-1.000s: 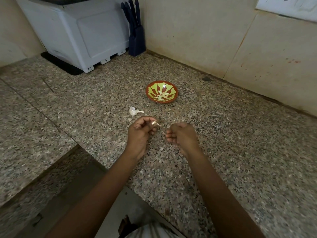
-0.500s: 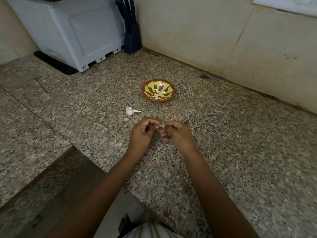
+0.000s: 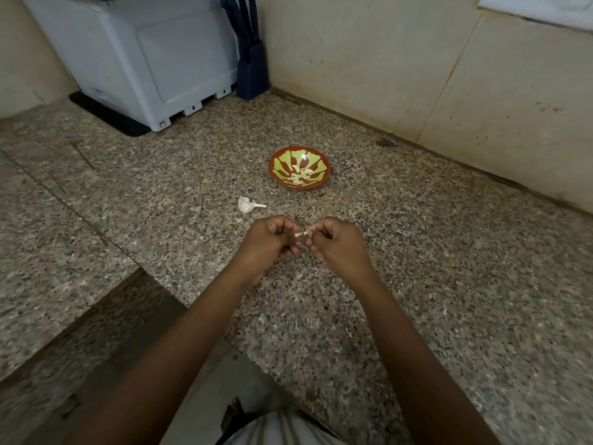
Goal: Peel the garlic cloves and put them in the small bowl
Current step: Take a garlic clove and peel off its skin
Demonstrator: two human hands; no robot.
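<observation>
Granite counter (image 3: 417, 284): fills most of the frame.
White appliance (image 3: 154, 59): upper left, against the wall.
Knife block (image 3: 253, 69): top centre, just beside the appliance.
Left hand (image 3: 266, 245), right hand (image 3: 340, 245): centre, fingers curled, fingertips of both pinching one garlic clove (image 3: 301, 234) between them, above the counter.
Small bowl (image 3: 272, 167): above centre, holding peeled cloves (image 3: 300, 175).
Garlic piece (image 3: 247, 204): on the counter, between bowl and left hand.

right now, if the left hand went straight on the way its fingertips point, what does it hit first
Likely the right hand. The left hand points its curled fingers sideways at it, with only the garlic clove that both pinch between them, though depth is hard to judge.
</observation>
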